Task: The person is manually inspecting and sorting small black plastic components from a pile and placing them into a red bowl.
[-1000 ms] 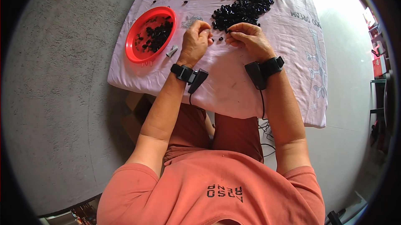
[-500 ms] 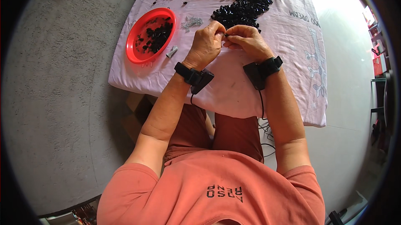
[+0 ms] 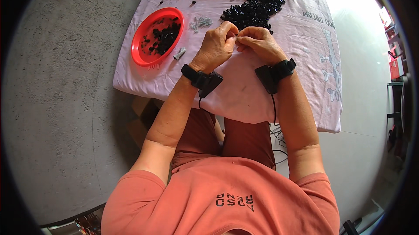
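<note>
My left hand (image 3: 217,45) and my right hand (image 3: 261,44) meet fingertip to fingertip over the table, both pinched closed. What lies between the fingertips is tiny and mostly covered by them; I cannot make out its kind. Just beyond my hands spreads a large pile of small shiny black pieces (image 3: 251,11). Left of my left hand a red round plastic basin (image 3: 136,47) holds more black pieces (image 3: 166,39). Between basin and hand lie a small heap of thin silvery-grey pieces (image 3: 200,23) and one grey cone-shaped object (image 3: 179,53).
A pale pink printed cloth (image 3: 301,100) covers the table, its near edge at my lap. Black devices are strapped to my left wrist (image 3: 203,80) and right wrist (image 3: 275,74), with cables hanging down. A cardboard box (image 3: 142,119) stands under the table; shelving with red items lines the far right.
My hands have shifted very slightly, their fingertips still together. The dark bit visible between them half a second ago is now more hidden. Everything else looks the same.
</note>
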Available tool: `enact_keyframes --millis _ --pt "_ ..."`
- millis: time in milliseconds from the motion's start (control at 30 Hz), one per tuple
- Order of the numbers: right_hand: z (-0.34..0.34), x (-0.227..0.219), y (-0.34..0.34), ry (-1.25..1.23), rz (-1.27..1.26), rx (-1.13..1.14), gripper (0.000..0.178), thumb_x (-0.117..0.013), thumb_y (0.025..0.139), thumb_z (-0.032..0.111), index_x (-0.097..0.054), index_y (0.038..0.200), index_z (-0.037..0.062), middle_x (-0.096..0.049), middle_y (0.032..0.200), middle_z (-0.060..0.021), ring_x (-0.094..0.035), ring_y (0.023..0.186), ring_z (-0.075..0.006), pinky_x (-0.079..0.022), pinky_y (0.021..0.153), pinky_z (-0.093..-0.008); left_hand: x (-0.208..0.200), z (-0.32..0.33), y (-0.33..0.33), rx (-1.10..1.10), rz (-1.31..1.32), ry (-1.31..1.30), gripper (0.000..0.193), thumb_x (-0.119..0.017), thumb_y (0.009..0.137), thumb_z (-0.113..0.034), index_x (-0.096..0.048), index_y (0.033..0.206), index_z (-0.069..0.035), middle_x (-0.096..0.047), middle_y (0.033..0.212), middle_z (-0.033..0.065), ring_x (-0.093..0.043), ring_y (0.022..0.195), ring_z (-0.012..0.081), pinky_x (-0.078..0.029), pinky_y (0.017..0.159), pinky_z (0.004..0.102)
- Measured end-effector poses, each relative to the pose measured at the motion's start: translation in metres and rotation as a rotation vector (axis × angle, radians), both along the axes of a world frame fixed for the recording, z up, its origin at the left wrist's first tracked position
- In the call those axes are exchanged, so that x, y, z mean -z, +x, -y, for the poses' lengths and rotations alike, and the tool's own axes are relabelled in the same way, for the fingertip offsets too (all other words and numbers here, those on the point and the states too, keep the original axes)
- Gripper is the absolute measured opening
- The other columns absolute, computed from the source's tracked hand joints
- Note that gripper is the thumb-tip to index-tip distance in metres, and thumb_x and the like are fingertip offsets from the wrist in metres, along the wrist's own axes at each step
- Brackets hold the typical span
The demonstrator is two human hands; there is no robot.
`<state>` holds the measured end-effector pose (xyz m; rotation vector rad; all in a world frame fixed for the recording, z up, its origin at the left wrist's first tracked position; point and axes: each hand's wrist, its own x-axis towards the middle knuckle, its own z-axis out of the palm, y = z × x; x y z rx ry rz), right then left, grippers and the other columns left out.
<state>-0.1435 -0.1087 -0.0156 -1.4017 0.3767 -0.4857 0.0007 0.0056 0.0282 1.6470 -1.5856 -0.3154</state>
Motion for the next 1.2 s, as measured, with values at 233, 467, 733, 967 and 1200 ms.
enact_keyframes --millis 233,467,733,967,1200 --pt "-0.002 -0.004 -0.001 -0.05 -0.037 0.0 0.016 -0.065 0.089 0.015 -0.067 0.095 0.0007 -0.068 0.083 -0.0033 -0.064 0.074 -0.0101 -0.052 0.069 -0.0241 -0.001 -0.005 -0.001 -0.023 -0.047 0.05 0.016 -0.056 0.086 0.002 -0.061 0.102 0.0 -0.066 0.079 0.0049 -0.065 0.07 0.009 -0.053 0.062 0.0247" --pt "-0.003 -0.007 -0.001 -0.025 -0.03 0.056 0.016 -0.064 0.09 0.017 -0.067 0.092 0.0014 -0.067 0.08 -0.0022 -0.062 0.071 -0.0092 -0.051 0.067 -0.0233 0.014 -0.003 0.01 -0.045 -0.244 0.072 0.013 -0.065 0.084 -0.006 -0.067 0.096 -0.001 -0.07 0.077 0.0068 -0.068 0.069 0.0132 -0.055 0.065 0.0286" --pt "-0.002 -0.003 0.0 -0.044 -0.018 0.027 0.013 -0.061 0.091 0.016 -0.066 0.091 0.0036 -0.066 0.08 -0.0009 -0.061 0.07 -0.0076 -0.05 0.066 -0.0225 0.006 -0.004 0.002 -0.073 -0.292 0.131 0.01 -0.067 0.084 -0.009 -0.068 0.09 -0.001 -0.07 0.075 0.0064 -0.067 0.067 0.013 -0.054 0.064 0.029" --pt "-0.004 -0.006 0.0 -0.084 -0.096 0.067 0.012 -0.062 0.09 0.015 -0.065 0.088 0.004 -0.065 0.079 0.0 -0.059 0.069 -0.007 -0.049 0.065 -0.0224 0.003 -0.004 0.006 -0.049 -0.01 0.134 0.008 -0.063 0.088 -0.007 -0.065 0.088 0.001 -0.066 0.072 0.002 -0.062 0.062 0.008 -0.051 0.057 0.0233" --pt "-0.008 -0.012 -0.001 -0.12 0.01 0.047 0.011 -0.061 0.09 0.013 -0.064 0.089 0.0025 -0.063 0.079 -0.0002 -0.058 0.068 -0.0069 -0.049 0.064 -0.0226 -0.009 -0.004 0.006 -0.054 -0.286 0.267 0.01 -0.066 0.083 -0.008 -0.067 0.087 0.001 -0.069 0.073 0.0081 -0.067 0.065 0.0127 -0.055 0.061 0.027"
